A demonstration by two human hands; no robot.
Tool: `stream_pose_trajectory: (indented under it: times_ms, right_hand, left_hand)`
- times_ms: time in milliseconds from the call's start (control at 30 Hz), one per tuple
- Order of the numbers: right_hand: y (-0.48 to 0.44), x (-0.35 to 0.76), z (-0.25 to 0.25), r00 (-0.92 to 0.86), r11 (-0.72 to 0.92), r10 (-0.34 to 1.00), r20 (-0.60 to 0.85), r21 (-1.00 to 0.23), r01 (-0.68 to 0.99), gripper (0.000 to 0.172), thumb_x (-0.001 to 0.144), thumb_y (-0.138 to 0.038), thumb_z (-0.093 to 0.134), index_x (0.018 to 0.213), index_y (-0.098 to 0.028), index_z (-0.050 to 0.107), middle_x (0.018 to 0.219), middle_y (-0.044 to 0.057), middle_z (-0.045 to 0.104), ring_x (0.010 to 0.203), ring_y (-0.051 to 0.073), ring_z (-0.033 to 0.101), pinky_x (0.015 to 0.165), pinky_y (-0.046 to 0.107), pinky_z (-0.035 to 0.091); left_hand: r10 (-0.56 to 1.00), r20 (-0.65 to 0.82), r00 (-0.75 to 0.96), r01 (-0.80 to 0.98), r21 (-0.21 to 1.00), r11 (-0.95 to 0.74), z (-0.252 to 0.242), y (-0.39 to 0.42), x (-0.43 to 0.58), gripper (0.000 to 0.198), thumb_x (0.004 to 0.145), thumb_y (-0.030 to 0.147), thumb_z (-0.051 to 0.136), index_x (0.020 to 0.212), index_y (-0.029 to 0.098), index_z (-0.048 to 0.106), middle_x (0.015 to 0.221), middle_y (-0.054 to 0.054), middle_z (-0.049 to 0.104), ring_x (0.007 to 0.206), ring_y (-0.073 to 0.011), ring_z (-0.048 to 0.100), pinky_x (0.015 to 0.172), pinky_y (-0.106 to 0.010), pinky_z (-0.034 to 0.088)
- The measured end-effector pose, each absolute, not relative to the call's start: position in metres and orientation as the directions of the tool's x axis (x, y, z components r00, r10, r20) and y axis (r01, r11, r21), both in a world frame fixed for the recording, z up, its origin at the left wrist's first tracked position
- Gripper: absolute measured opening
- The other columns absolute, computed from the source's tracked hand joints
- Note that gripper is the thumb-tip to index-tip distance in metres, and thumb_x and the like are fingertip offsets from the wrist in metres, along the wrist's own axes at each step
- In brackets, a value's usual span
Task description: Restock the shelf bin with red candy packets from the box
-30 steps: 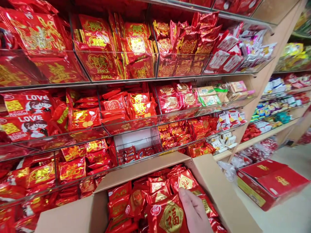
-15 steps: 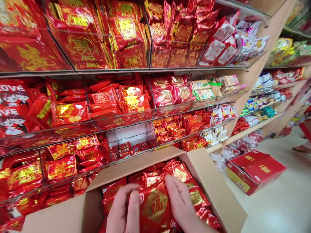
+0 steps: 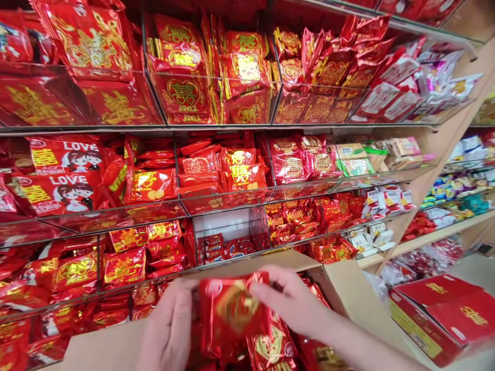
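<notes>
A shiny red packet [image 3: 232, 314] with a gold emblem, blurred by motion, is held up between both hands above an open cardboard box [image 3: 116, 346]. My left hand [image 3: 170, 319] is closed at the packet's left edge, with its fingertips behind the wrapper. Thumb and fingers of my right hand [image 3: 284, 296] pinch the upper right corner. More red packets with gold emblems [image 3: 271, 346] lie in the box below, partly hidden by my hands and the held packet.
Ahead, shelves with clear dividers and fronts hold many red and gold packets [image 3: 181, 95]. One lower compartment [image 3: 228, 221] shows its white back wall above small red packets. A red carton [image 3: 441, 309] sits on the floor at right, near plastic bags [image 3: 421, 265].
Both hands have lifted the red packet up from the other packets in the box. My view has turned left, so the shelves and carton appear further right.
</notes>
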State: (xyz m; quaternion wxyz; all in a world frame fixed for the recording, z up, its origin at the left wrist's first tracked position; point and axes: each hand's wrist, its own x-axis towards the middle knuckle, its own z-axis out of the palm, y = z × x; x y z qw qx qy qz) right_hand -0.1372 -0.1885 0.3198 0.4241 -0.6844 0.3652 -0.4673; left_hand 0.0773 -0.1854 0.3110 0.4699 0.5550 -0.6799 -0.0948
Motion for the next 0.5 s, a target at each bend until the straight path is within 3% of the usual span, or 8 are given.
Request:
stream_pose_trajectory:
  times_ms: [67, 167, 300, 500]
  right_hand:
    - [-0.221, -0.139, 0.333, 0.176, -0.4, -0.915, 0.362, -0.87, -0.287, 0.028, 0.083, -0.04, 0.047, 0.07, -0.017, 0.054, 0.063, -0.002, 0.051, 0.054, 0.008, 0.046, 0.051, 0.02, 0.038]
    - [-0.282, -0.13, 0.339, 0.107, -0.207, -0.978, 0.177, -0.873, -0.441, 0.023, 0.085, -0.036, 0.044, 0.079, -0.016, 0.054, 0.065, -0.002, 0.056, 0.043, 0.007, 0.049, 0.041, 0.02, 0.038]
    - [-0.364, -0.102, 0.328, 0.065, -0.113, -0.994, 0.092, -0.826, -0.552, 0.018, 0.081, -0.03, 0.055, 0.078, -0.013, 0.057, 0.074, 0.001, 0.06, 0.052, 0.008, 0.055, 0.048, 0.021, 0.045]
    - [-0.441, -0.059, 0.305, 0.008, -0.035, -0.999, 0.041, -0.744, -0.667, 0.02, 0.085, -0.028, 0.05, 0.099, -0.014, 0.056, 0.099, 0.005, 0.058, 0.084, 0.016, 0.057, 0.072, 0.033, 0.049]
  left_hand:
    - [-0.826, 0.563, 0.008, -0.794, 0.506, 0.338, 0.312, -0.204, 0.104, 0.032, 0.08, 0.048, 0.038, 0.085, 0.022, 0.056, 0.083, -0.003, 0.063, 0.079, -0.0189, 0.058, 0.07, -0.026, 0.045]
    - [-0.87, 0.492, -0.046, -0.885, 0.384, 0.264, 0.301, -0.23, 0.134, 0.035, 0.078, 0.049, 0.038, 0.073, 0.022, 0.058, 0.076, -0.004, 0.063, 0.074, -0.0214, 0.059, 0.068, -0.03, 0.045]
    - [-0.92, 0.389, -0.053, -0.839, 0.481, 0.252, 0.282, -0.245, 0.146, 0.034, 0.079, 0.048, 0.038, 0.077, 0.022, 0.06, 0.085, -0.003, 0.064, 0.083, -0.0195, 0.059, 0.076, -0.03, 0.045]
    - [-0.905, 0.424, -0.027, -0.776, 0.562, 0.286, 0.276, -0.243, 0.142, 0.028, 0.08, 0.042, 0.04, 0.077, 0.022, 0.059, 0.081, -0.003, 0.063, 0.079, -0.0185, 0.059, 0.071, -0.028, 0.046]
